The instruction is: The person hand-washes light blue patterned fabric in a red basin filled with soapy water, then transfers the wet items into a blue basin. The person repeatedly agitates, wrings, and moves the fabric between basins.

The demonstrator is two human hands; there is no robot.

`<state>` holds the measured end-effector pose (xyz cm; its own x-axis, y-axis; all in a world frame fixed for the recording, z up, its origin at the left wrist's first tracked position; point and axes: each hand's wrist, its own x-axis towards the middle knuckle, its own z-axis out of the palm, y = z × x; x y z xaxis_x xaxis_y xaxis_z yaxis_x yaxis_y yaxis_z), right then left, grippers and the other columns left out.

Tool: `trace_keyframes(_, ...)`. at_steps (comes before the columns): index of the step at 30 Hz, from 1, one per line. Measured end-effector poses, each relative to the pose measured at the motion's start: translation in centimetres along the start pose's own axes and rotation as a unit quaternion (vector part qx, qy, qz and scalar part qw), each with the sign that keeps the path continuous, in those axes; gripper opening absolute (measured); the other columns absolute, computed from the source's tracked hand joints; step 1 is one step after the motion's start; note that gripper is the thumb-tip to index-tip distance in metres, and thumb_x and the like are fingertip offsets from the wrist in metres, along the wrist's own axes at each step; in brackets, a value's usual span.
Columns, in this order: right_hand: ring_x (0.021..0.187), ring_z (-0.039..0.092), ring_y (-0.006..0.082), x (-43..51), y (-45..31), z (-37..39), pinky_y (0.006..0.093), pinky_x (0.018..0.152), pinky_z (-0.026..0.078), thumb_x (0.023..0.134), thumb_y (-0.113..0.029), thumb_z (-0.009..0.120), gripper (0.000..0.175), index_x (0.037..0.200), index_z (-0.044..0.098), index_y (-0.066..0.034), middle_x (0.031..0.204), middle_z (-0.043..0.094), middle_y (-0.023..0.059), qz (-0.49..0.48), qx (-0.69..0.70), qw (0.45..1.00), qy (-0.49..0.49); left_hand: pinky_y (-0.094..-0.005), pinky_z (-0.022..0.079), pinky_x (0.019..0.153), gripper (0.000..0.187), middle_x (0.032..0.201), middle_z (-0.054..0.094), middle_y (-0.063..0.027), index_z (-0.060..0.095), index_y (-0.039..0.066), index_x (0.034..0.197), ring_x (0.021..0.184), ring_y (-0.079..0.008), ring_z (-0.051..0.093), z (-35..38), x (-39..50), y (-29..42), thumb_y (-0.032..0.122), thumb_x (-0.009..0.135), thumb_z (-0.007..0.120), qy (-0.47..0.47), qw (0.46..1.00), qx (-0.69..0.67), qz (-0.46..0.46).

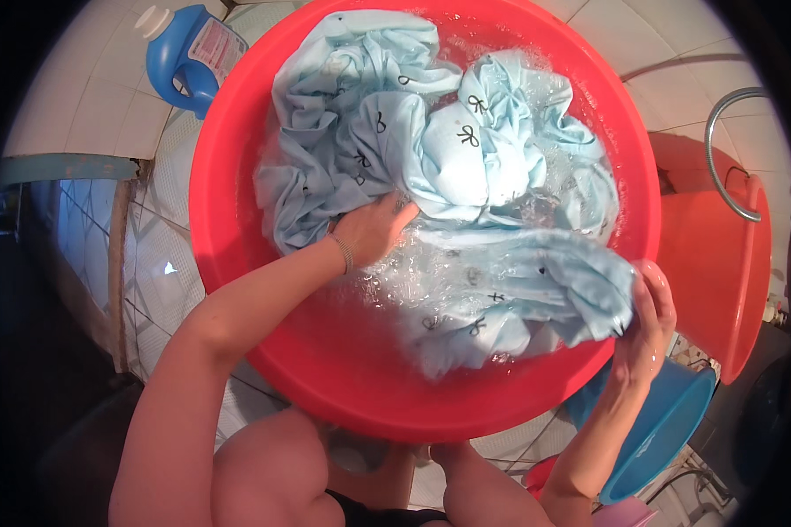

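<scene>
A large red plastic basin (395, 408) holds soapy water and a soaked light blue cloth (395, 138) printed with small black bows. The cloth lies bunched over the basin's upper half, and a stretch of it runs to the right rim. My left hand (376, 227), with a bracelet at the wrist, is at the lower edge of the bunched cloth; its fingertips are partly hidden, so its hold is unclear. At the right rim, my right hand (649, 316) grips the end of the stretched part, fingers curled round it.
A blue detergent bottle (178, 59) with a white cap stands beyond the basin's upper left. An orange-red tub (712, 263) leans at right, below a metal shower hose (712, 138). A blue basin (666, 421) sits at lower right. White tiles (158, 290) cover the floor.
</scene>
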<state>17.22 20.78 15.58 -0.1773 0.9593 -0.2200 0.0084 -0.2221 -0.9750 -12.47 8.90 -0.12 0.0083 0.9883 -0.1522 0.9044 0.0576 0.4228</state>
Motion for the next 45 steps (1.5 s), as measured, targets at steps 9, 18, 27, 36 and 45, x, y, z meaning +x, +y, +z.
trace_keyframes(9,0.089,0.058,0.0276,-1.6,7.3,-2.9,0.0348,0.080,0.045,0.067,-0.011,0.069,0.042,0.104,0.054,0.0017,0.098,0.058,0.0157,0.021,-0.475,0.851,-0.225,-0.0402,0.045,0.066,0.023,0.083,0.058,-0.0160,0.054,0.003,0.097,0.076,-0.0313,0.057,-10.4,-4.8,4.0,0.019,0.082,0.049,0.045,0.924,-0.341,-0.168)
trace_keyframes(18,0.054,0.050,0.0335,-9.1,-7.5,-2.4,0.0365,0.053,0.041,0.072,-0.008,0.061,0.012,0.069,0.056,0.0031,0.061,0.050,0.0218,-0.247,-0.512,0.814,-0.121,-0.0410,0.045,0.073,0.036,0.083,0.059,-0.0187,0.060,0.006,0.091,0.082,-0.0341,0.057,-29.5,-15.0,7.6,0.038,0.074,0.060,0.096,0.991,0.091,0.030)
trace_keyframes(27,0.050,0.042,0.0062,-17.4,-43.0,3.9,0.0239,0.045,0.033,0.080,-0.020,0.058,0.026,0.061,0.055,-0.0029,0.054,0.048,-0.0009,-0.463,-0.350,0.814,0.030,-0.0406,0.047,0.067,0.026,0.083,0.061,-0.0204,0.061,0.002,0.086,0.078,-0.0344,0.059,-54.9,-18.8,17.6,0.023,0.074,0.052,0.574,0.811,0.063,0.095)
trace_keyframes(36,0.055,0.049,0.0115,-17.5,-26.5,8.2,0.0285,0.053,0.041,0.076,-0.033,0.059,0.035,0.072,0.060,0.0024,0.057,0.053,0.0051,-0.310,-0.353,0.881,0.057,-0.0273,0.044,0.069,0.023,0.086,0.058,0.0005,0.059,0.008,0.088,0.079,-0.0118,0.054,-37.8,-17.5,15.7,0.028,0.084,0.048,0.226,0.687,-0.678,0.132)
trace_keyframes(45,0.065,0.053,0.0078,-20.0,-4.6,11.1,0.0220,0.058,0.042,0.074,-0.001,0.061,0.012,0.085,0.062,0.0028,0.073,0.061,0.0039,-0.099,-0.127,0.951,-0.263,-0.0354,0.044,0.076,0.056,0.102,0.054,-0.0182,0.046,0.011,0.116,0.095,-0.0271,0.055,-14.2,-21.0,16.0,0.035,0.070,0.066,0.172,0.964,-0.201,0.012)
